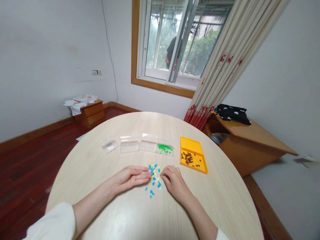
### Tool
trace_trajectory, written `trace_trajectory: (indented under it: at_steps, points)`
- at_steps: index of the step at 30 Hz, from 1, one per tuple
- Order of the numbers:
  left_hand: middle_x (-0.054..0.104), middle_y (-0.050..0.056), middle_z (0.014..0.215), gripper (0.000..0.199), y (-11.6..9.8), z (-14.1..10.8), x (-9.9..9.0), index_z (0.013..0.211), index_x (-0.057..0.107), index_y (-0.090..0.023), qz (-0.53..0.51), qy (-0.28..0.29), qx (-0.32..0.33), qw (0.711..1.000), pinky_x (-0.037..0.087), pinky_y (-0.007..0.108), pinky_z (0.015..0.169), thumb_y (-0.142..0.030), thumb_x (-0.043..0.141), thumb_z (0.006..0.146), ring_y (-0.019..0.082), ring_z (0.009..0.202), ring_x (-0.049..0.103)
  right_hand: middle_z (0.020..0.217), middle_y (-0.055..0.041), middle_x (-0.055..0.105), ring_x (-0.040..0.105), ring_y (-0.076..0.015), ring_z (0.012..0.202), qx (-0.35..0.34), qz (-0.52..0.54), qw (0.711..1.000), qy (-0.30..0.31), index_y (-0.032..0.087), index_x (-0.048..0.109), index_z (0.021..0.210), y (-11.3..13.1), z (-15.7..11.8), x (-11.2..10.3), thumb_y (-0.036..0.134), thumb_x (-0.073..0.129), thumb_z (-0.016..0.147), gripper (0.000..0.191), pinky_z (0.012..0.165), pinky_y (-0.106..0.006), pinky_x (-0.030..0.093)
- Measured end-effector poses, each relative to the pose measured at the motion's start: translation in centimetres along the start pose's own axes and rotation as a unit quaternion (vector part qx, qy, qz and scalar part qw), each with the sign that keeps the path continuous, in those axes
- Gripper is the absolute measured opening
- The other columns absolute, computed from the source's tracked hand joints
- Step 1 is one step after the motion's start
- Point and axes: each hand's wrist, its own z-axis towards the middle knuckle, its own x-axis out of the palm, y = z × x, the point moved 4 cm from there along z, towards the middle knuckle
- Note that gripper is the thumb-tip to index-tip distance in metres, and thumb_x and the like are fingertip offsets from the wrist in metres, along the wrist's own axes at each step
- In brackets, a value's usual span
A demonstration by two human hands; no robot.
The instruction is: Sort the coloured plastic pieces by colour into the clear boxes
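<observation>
Small clear box (109, 147): beyond and left of the left hand (133, 177); no coloured pieces visible inside.
Clear boxes (129, 145): side by side beyond the left hand; apparently thin, stiff and brittle, best held by the walls.
Left hand: turned partly palm up, with fingers extended at the heap's near-left edge; nothing visibly gripped, contact unclear.
Blue pieces (152, 171) and yellow pieces (154, 174): heaped between the hands, with strays nearer the wearer; probably very light, rigid and smooth, apt to skid; best pinched singly by the edges.
Green pieces (163, 146): in a clear compartment just beyond the right hand (174, 179); likely similar in handling.
Right hand: curled beside the heap, with thumb and forefinger close; impossible to tell whether grasping a piece.
Brown pieces (188, 157): inside the orange box (191, 144), beyond and right of the right hand; likely easily scattered if tilted.
</observation>
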Motion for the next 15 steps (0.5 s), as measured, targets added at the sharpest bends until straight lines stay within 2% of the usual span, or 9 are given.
trace_trajectory:
  at_steps: [3, 5, 7, 9, 12, 15]
  points:
    - [0.069, 0.017, 0.09, 0.039, 0.1, 0.25, -0.17, 0.094, 0.062, 0.001, -0.017, 0.033, 0.006, 0.999, 0.043, 0.034, 0.093, 0.008, 0.045, 0.059, 0.021, 0.088, 0.066, 0.083, -0.0029, 0.062, 0.053, -0.0178, 0.083, 0.008, -0.005, 1.0, -0.006, 0.02, 0.059, 0.078, -0.23, -0.08, -0.22, 0.013, 0.054, 0.082, 0.009, 0.075, -0.032, 0.036]
    - [0.069, 0.018, 0.09, 0.047, 0.09, 0.51, -0.35, 0.09, 0.062, 0.002, -0.038, 0.061, 0.011, 0.997, 0.043, 0.035, 0.094, 0.009, 0.041, 0.049, 0.023, 0.091, 0.065, 0.084, -0.0033, 0.062, 0.054, -0.0187, 0.084, 0.01, -0.008, 1.0, -0.011, 0.02, 0.059, 0.08, -0.42, -0.12, -0.36, 0.015, 0.056, 0.08, 0.005, 0.075, -0.033, 0.037]
    - [0.069, 0.018, 0.088, 0.048, 0.01, 0.73, -0.57, 0.087, 0.062, 0.002, -0.056, 0.076, 0.013, 0.995, 0.045, 0.035, 0.091, 0.008, 0.039, 0.045, 0.023, 0.091, 0.065, 0.083, -0.0034, 0.062, 0.054, -0.0193, 0.084, 0.013, -0.01, 1.0, -0.01, 0.02, 0.059, 0.078, -0.6, -0.14, -0.43, 0.016, 0.058, 0.079, 0.004, 0.075, -0.034, 0.037]
    - [0.07, 0.017, 0.084, 0.042, -0.07, 0.82, -0.75, 0.085, 0.062, 0.001, -0.07, 0.071, 0.005, 0.995, 0.047, 0.034, 0.088, 0.006, 0.041, 0.049, 0.022, 0.086, 0.066, 0.081, -0.0035, 0.061, 0.055, -0.0198, 0.083, 0.017, -0.01, 1.0, -0.005, 0.019, 0.059, 0.075, -0.7, -0.15, -0.44, 0.015, 0.057, 0.08, 0.007, 0.075, -0.035, 0.037]
    - [0.069, 0.018, 0.078, 0.025, -0.15, 0.66, -0.72, 0.083, 0.061, 0.0, -0.099, 0.039, -0.015, 0.994, 0.05, 0.034, 0.083, -0.003, 0.045, 0.064, 0.021, 0.079, 0.067, 0.079, -0.0034, 0.061, 0.054, -0.0195, 0.081, 0.016, -0.006, 1.0, -0.003, 0.019, 0.057, 0.072, -0.68, -0.17, -0.43, 0.014, 0.054, 0.081, 0.011, 0.074, -0.035, 0.038]
    - [0.069, 0.02, 0.077, 0.024, -0.16, 0.27, -0.29, 0.085, 0.06, 0.002, -0.116, 0.01, -0.025, 0.993, 0.049, 0.036, 0.084, -0.015, 0.047, 0.075, 0.023, 0.077, 0.067, 0.078, -0.0033, 0.06, 0.054, -0.0191, 0.079, 0.011, -0.006, 1.0, -0.018, 0.019, 0.056, 0.072, -0.67, -0.14, -0.49, 0.014, 0.053, 0.082, 0.011, 0.073, -0.034, 0.038]
